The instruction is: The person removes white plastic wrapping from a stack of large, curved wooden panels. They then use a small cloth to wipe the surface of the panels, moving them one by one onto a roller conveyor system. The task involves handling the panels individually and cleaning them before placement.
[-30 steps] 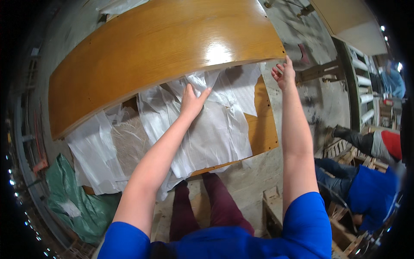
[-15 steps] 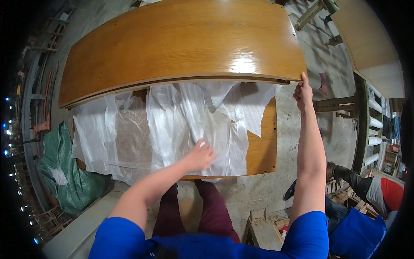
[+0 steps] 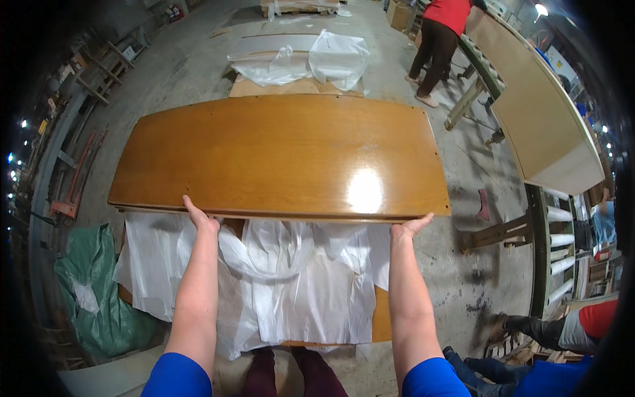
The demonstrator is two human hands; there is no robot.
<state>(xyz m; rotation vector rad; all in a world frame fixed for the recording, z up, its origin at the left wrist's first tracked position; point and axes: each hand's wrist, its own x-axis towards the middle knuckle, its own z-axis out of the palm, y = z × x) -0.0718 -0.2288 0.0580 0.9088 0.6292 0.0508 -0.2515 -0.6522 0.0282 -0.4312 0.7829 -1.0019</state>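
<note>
A long, glossy brown wooden panel (image 3: 264,152) with small holes along its edges spans the view ahead of me. My left hand (image 3: 201,216) grips its near edge left of the middle, thumb on top. Near the right corner, my right hand (image 3: 411,226) holds the same edge, thumb also on top; the fingers of both hands are hidden beneath. Under and nearer than this panel, crumpled white foam sheeting (image 3: 311,291) covers another brown panel (image 3: 381,317), whose right end shows.
A green woven sack (image 3: 99,298) lies at left. On the right stand a roller conveyor (image 3: 561,264) and a pale panel (image 3: 546,126). A co-worker in red (image 3: 446,20) is at the far right; another person's red sleeve (image 3: 598,319) shows lower right. Wrapped boards (image 3: 278,66) lie beyond.
My left hand has left the foam sheeting and taken hold of the brown panel's near edge. My right hand keeps its grip. The view has tilted up, showing more of the floor beyond.
</note>
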